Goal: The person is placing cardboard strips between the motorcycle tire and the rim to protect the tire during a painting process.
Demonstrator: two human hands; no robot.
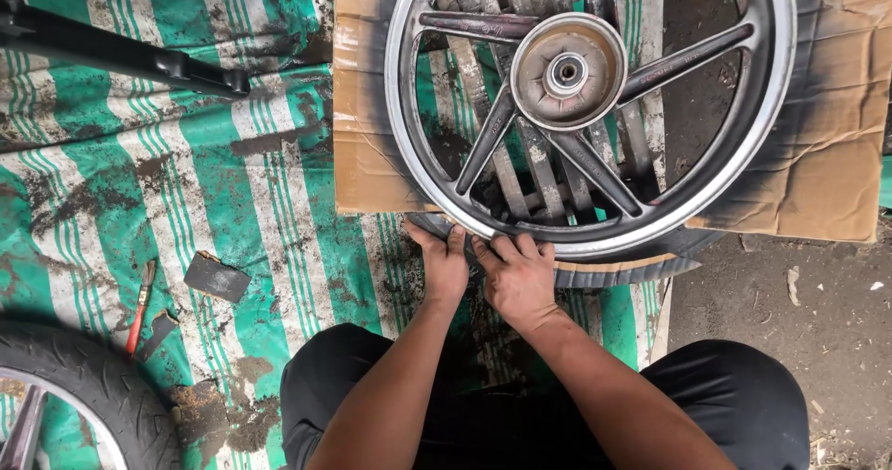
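A grey spoked motorcycle wheel rim (595, 233) lies flat on a sheet of cardboard (818, 154), its round hub (567, 71) facing up. My left hand (443, 261) and my right hand (517, 270) sit side by side at the rim's near edge, fingers pressed onto a dark strip (632, 270) that runs along under the rim. The fingertips curl against the rim's lip. My knees in black trousers (734, 396) fill the bottom of the view.
A dirty green and white striped tarp (139, 182) covers the ground. A black metal bar (121, 52) lies at the upper left. A tyre on a wheel (84, 386) sits at the bottom left, near a small red-handled tool (139, 307) and a dark scrap (216, 277). Bare soil (818, 293) is at the right.
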